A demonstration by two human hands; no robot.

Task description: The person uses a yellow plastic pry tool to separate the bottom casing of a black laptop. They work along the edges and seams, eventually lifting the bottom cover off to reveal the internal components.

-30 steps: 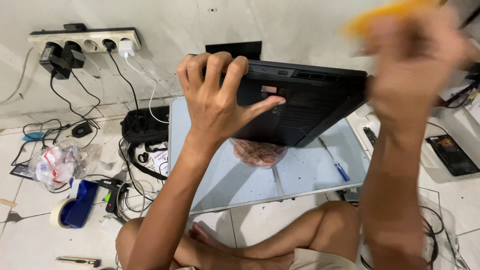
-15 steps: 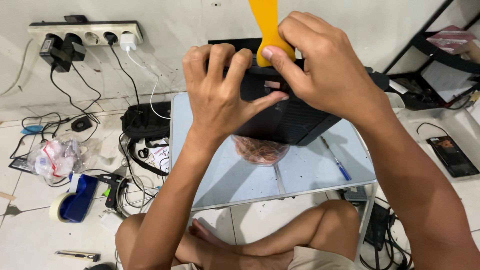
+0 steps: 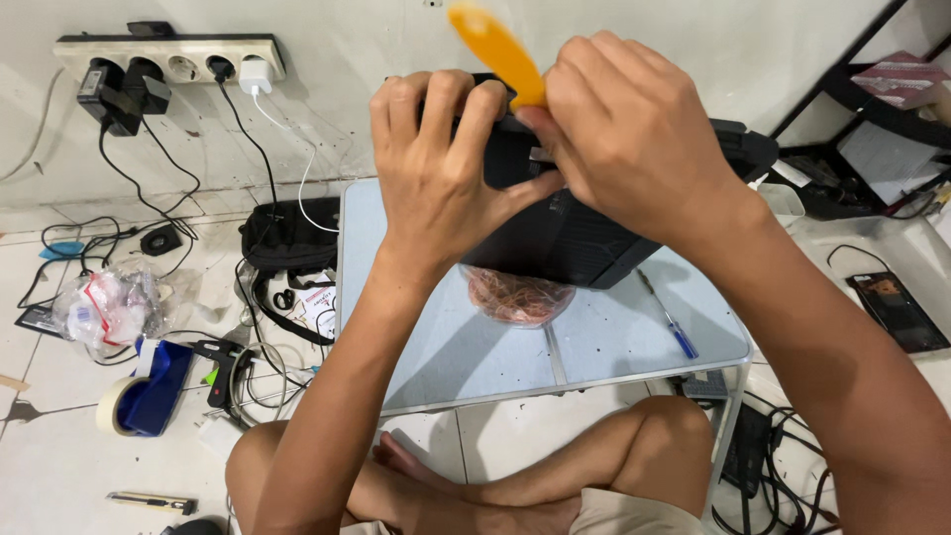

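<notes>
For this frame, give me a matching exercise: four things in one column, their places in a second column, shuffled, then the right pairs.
Things:
1. orange pry tool
2. blue pen
3. power strip
4. roll of tape

Places:
A. on the floor, left of the small table
B. pinched in the right hand at the upper edge of the black laptop
C. against the wall, upper left
D. lying on the table, right of the laptop

Pairs: 1-B, 2-D, 3-C, 4-A. The left hand grips the laptop.
</notes>
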